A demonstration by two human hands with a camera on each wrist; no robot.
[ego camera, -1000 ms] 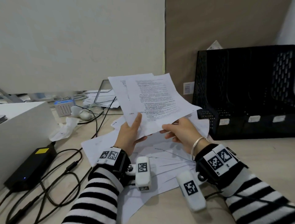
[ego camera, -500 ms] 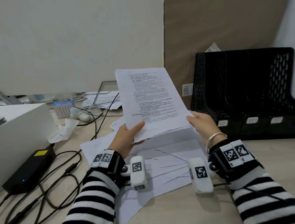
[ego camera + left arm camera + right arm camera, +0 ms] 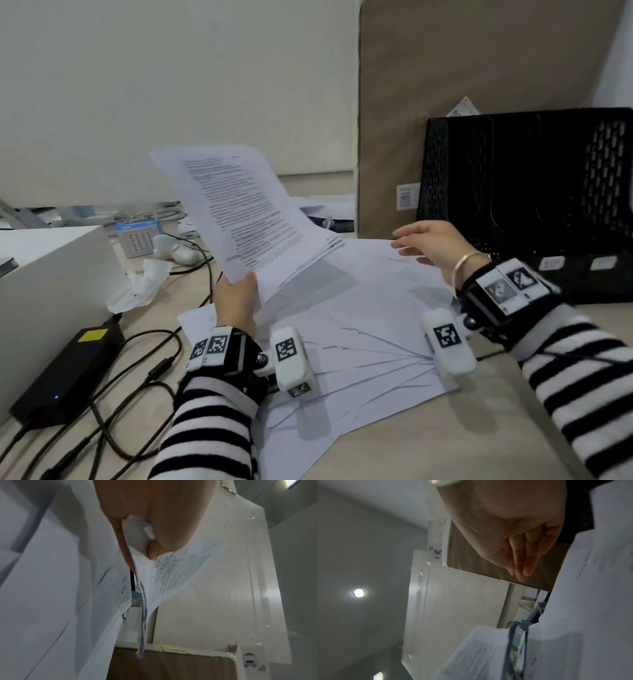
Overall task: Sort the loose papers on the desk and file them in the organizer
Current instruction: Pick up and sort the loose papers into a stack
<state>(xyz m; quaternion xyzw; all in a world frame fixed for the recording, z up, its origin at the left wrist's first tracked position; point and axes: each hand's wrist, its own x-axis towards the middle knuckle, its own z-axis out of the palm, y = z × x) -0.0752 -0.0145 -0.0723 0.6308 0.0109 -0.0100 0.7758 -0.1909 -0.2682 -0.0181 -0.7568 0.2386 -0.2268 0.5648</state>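
My left hand (image 3: pixel 239 287) holds a sheaf of printed papers (image 3: pixel 239 219) up by its lower corner, tilted to the left above the desk. The left wrist view shows its thumb and fingers (image 3: pixel 164 534) pinching those sheets (image 3: pixel 173 574). My right hand (image 3: pixel 414 245) holds nothing; its fingers are straight just over the loose papers (image 3: pixel 359 325) fanned out on the desk. In the right wrist view those fingers (image 3: pixel 522 563) point forward, free of the sheets (image 3: pixel 594 601) beside them. The black mesh organizer (image 3: pixel 531 178) stands at the right, just behind my right hand.
A black power adapter (image 3: pixel 68 370) with looping cables lies at the left beside a white box (image 3: pixel 51 274). A crumpled tissue (image 3: pixel 137 287) and a small blue-topped box (image 3: pixel 137 236) sit behind it. A brown board (image 3: pixel 445 85) leans behind the organizer.
My right hand has let go of the sheaf and moved right, toward the organizer. My left hand alone has swung the sheaf up and to the left.
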